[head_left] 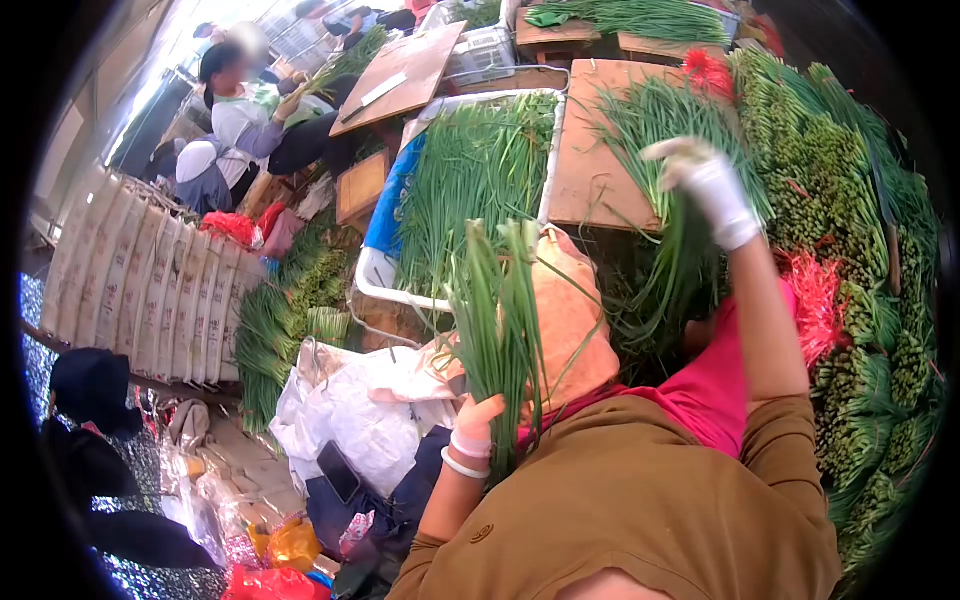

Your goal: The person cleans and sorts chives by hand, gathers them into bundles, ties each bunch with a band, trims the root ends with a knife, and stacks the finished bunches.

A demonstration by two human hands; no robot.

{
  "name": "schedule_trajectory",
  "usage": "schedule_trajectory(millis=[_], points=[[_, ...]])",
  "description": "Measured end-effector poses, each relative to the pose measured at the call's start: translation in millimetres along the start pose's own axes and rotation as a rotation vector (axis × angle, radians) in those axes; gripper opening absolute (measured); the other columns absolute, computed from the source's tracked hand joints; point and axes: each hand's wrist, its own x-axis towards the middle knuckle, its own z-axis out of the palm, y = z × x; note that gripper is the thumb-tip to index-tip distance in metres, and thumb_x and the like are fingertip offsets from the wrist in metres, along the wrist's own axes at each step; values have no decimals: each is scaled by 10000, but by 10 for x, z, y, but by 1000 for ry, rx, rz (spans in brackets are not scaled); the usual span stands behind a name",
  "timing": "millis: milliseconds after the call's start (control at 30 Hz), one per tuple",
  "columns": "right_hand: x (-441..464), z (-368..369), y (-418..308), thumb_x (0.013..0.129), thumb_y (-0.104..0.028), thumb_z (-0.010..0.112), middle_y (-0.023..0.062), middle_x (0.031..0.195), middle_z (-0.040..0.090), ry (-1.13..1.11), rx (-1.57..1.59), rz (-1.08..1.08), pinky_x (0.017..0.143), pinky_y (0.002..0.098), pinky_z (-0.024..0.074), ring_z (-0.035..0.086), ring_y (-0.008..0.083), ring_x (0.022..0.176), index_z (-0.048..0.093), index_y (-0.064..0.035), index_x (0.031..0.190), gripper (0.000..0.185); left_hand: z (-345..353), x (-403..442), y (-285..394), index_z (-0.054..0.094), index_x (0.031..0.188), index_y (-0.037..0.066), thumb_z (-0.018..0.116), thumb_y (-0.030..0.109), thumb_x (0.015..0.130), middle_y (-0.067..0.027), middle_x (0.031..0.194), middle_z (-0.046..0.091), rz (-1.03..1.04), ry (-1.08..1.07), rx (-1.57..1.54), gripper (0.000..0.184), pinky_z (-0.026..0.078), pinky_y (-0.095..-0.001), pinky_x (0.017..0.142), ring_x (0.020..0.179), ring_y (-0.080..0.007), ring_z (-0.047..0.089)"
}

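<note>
My left hand (478,425) is closed round a bundle of long green stalks (497,320), held upright in front of my body. To the right, my gloved right hand (705,185) is raised over the board, its fingers blurred and partly stretched out. Loose green leaves (665,125) lie on the brown board (600,160) beside it, and more hang down below the hand. Whether the right hand grips any of them cannot be made out. A white-rimmed tub (550,150) full of green stalks stands beyond the left hand.
Stacked green bundles (820,190) rise along the right side, with red ties (812,300) near my arm. A phone (339,472) lies on dark cloth at the lower left. Further back, a person (240,115) sits beside a tilted board (405,75). White crates (150,280) stand left.
</note>
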Motion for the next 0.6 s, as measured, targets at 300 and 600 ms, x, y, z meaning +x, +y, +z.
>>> schedule_trajectory(millis=[300, 600], points=[[-683, 1139, 351, 814, -54, 672, 26, 792, 638, -451, 419, 354, 632, 247, 489, 581, 89, 660, 657, 18, 1010, 210, 304, 305, 4, 503, 1245, 10, 669, 229, 817, -40, 1104, 579, -43, -70, 517, 508, 441, -297, 879, 1039, -135, 522], [-656, 780, 432, 842, 21, 607, 24, 936, 641, -105, 519, 342, 626, 207, 472, 538, 63, 629, 603, -15, 1181, 341, 488, 699, 54, 555, 1135, 17, 555, 105, 870, -142, 1004, 644, 101, 241, 227, 280, 543, -339, 683, 801, -212, 634]])
